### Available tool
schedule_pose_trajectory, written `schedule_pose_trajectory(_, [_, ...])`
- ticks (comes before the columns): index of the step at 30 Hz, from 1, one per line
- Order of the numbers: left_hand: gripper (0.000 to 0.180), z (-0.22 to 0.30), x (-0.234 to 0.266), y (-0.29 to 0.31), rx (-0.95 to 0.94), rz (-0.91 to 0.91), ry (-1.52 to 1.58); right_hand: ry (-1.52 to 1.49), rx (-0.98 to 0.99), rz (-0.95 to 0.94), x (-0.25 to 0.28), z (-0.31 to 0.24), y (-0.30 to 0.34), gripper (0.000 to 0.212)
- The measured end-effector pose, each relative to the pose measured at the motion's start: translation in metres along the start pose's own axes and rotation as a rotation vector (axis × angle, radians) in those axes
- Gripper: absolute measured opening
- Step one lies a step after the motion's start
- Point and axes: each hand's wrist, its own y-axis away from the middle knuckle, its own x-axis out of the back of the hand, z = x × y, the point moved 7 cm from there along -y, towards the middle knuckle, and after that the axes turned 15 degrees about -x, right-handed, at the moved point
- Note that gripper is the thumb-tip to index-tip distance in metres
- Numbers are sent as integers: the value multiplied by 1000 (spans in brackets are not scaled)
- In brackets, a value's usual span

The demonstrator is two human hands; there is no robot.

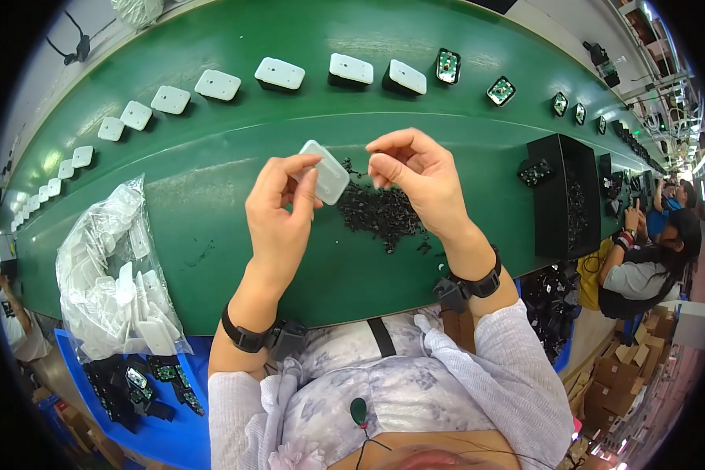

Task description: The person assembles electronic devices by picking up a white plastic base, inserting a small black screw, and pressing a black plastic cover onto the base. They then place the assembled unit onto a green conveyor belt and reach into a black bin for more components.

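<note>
My left hand (276,205) grips a white rounded plastic cover (329,182) between thumb and fingers, tilted above the green table. To its right, my right hand (431,178) is closed in a pinch; whatever its fingertips hold is too small to make out. Below and between both hands lies a loose pile of small black parts (380,219). Along the far strip stands a curved row of black housings topped with white covers (280,73). Farther right in that row, housings with green circuit boards (501,91) show uncovered.
A clear bag of white covers (113,270) lies at the left, over a blue bin (192,427) of black parts and boards. A black box (556,188) of small parts stands at the right, a housing on its rim. Other people (658,258) sit farther right.
</note>
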Motion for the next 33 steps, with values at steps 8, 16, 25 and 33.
schedule_pose_trajectory(8, [33, 11, -12, 4, -176, -137, -20, 106, -57, -100, -25, 1, 1, 27])
schedule_pose_trajectory(16, [14, 14, -11, 4, -179, -139, 2, 198, 31, -51, -28, -1, 2, 22])
schedule_pose_trajectory(25, [15, 9, -14, 9, -190, -159, 55, 624, 281, 125, -28, -17, 10, 11])
schedule_pose_trajectory(33, [11, 6, -15, 8, -125, -71, 155, 898, 772, 228, -34, -24, 19, 19])
